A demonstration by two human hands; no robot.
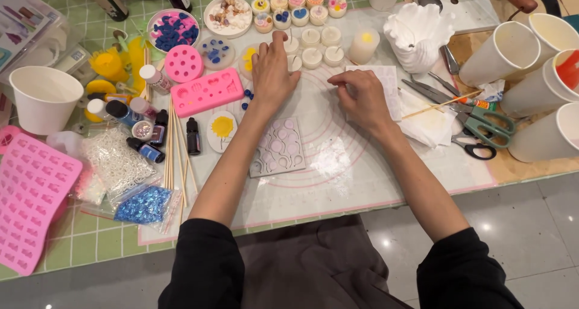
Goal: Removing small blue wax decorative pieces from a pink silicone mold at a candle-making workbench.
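Observation:
My left hand [272, 70] lies flat on the translucent work mat [338, 158], fingers stretched toward a cluster of small white tealight candles [312, 48]; its fingertip is near one of them. My right hand [360, 95] rests on the mat with fingers curled, pinched at something too small to tell, beside a clear silicone mould [391, 86]. A grey flower-shaped mould [278, 147] sits under my left forearm. A pink silicone mould [207, 91] lies left of my left hand.
Decorated small candles [283, 10] line the back. A white shell-shaped vase [417, 37], white paper cups [503, 52], scissors [482, 128] and tweezers stand right. Left: dye bottles [148, 149], wooden sticks [175, 146], blue glitter bag [143, 205], a large pink mould [30, 200], a white cup [43, 98].

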